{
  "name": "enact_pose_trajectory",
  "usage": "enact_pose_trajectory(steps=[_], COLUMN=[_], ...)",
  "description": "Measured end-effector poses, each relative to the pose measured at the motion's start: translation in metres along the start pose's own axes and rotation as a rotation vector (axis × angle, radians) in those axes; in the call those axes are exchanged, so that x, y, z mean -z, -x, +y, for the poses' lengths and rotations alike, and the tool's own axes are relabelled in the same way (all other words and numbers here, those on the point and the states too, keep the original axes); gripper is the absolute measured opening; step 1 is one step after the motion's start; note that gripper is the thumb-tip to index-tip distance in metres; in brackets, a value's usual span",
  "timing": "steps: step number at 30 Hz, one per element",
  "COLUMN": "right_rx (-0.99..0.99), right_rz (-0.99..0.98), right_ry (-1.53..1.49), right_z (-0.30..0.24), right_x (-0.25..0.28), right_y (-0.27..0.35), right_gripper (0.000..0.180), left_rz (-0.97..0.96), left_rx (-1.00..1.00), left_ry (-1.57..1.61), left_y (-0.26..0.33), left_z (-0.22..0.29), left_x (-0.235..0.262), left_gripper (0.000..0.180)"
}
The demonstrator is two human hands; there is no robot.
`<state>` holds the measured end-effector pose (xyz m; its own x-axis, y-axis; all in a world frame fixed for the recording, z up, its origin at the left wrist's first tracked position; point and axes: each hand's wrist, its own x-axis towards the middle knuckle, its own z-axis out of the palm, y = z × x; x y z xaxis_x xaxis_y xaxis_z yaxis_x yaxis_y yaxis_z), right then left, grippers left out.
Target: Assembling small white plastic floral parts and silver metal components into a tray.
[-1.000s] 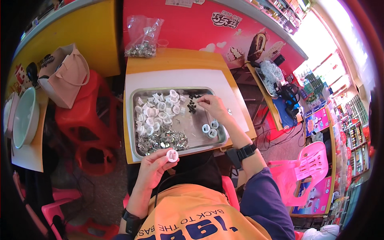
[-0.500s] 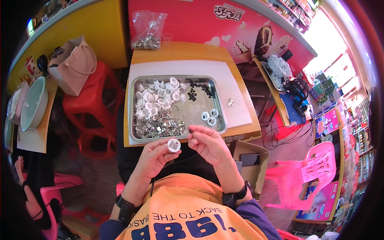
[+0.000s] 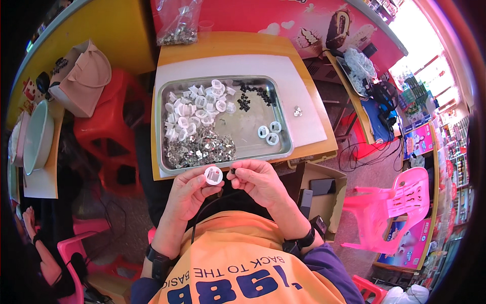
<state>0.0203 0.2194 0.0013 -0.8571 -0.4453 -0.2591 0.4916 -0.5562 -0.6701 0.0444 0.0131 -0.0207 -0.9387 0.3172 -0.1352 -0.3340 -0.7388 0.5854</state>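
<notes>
Left hand [image 3: 189,190] is pinching a round white housing [image 3: 213,176] at the near side of the metal tray [image 3: 248,125]; right hand [image 3: 257,181], now away from the far black parts [image 3: 244,104], is pinching a small dark piece [image 3: 233,171] just right of the housing; picking is apparently giving way to two-handed work.

From my station, I have the left hand [image 3: 190,187] and right hand [image 3: 261,182] level, close together but apart. My left forearm [image 3: 169,224] and right forearm [image 3: 290,219] angle inward from below. The left fingers curl in a grip; the right fingertips pinch, pointing toward the left hand.
</notes>
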Motion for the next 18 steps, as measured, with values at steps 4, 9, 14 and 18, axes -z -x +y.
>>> enact_pose_trajectory(steps=[4,9,14,18], right_rx=[-0.005,0.045,0.071,0.072], right_rz=[-0.026,0.019,-0.07,-0.14], right_ry=[-0.042,-0.041,-0.056,-0.07], right_z=[-0.004,-0.015,-0.017,-0.015], right_x=[-0.001,-0.017,-0.021,-0.023], right_y=[0.0,0.008,0.014,0.018], right_gripper=[0.012,0.004,0.006,0.006], left_rz=[0.004,-0.019,-0.059,-0.029], left_rx=[-0.01,0.0,0.013,0.011], left_ry=[0.015,0.023,0.027,0.023], left_y=[0.0,0.004,0.009,0.011], left_z=[0.003,0.007,0.008,0.005], left_x=[-0.002,-0.009,-0.016,-0.021], left_gripper=[0.031,0.03,0.03,0.029])
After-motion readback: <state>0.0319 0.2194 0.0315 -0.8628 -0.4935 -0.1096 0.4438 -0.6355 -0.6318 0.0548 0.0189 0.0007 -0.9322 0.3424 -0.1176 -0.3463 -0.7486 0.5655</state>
